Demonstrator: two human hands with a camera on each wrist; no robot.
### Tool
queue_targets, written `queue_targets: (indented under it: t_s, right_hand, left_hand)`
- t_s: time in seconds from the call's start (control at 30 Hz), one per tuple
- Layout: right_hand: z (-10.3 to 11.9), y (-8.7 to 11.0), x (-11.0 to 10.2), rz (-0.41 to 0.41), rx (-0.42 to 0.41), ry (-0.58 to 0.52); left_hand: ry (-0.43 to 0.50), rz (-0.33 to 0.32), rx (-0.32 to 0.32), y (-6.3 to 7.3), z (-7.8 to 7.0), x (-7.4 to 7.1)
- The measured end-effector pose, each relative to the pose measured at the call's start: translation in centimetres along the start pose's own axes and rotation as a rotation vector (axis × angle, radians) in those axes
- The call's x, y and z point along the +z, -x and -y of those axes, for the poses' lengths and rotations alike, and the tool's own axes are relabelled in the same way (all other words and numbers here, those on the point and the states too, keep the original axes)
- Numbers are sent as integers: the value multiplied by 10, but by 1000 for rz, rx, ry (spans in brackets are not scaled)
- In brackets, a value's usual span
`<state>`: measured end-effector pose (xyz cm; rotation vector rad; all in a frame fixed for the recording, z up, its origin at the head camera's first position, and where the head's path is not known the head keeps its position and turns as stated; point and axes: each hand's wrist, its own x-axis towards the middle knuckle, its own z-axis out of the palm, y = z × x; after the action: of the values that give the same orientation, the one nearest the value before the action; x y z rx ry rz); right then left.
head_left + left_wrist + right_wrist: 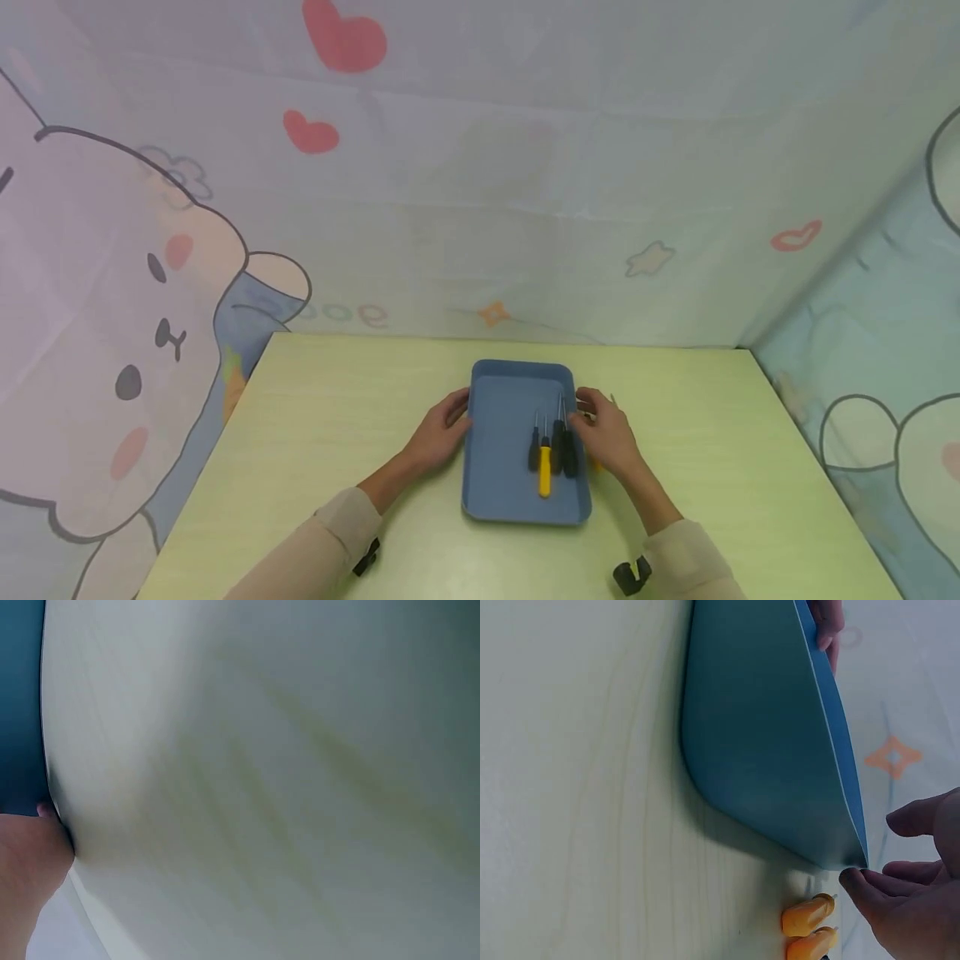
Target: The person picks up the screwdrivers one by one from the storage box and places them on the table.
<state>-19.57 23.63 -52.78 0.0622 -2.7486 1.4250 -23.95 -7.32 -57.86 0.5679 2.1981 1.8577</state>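
Observation:
A blue rectangular tray lies on the table between the two hands. Inside it, toward the right, are several screwdrivers: a yellow-handled screwdriver and others with black handles. My left hand holds the tray's left side, and its fingertips show at the far rim in the right wrist view. At the right rim, my right hand has its fingers against the outer wall near a corner. The right thumb stands apart from the rim in the right wrist view.
Tools with orange-yellow handles lie on the table just outside the tray, partly hidden under my right hand in the head view. The pale wooden table ends at a back wall hung with a cartoon-printed cloth.

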Motion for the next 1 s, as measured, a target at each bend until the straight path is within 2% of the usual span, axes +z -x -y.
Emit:
queue_targets:
  t_s: [0.27, 0.67, 1.0]
  right_hand:
    - [3, -1, 5, 18, 23, 58]
    - [2, 4, 14, 80, 78, -7]
    - [0, -1, 17, 106, 2, -38]
  left_hand:
    - [10, -2, -4, -3, -3, -1]
    - [23, -65, -12, 0, 2, 3]
    - [-6, -87, -25, 5, -6, -3]
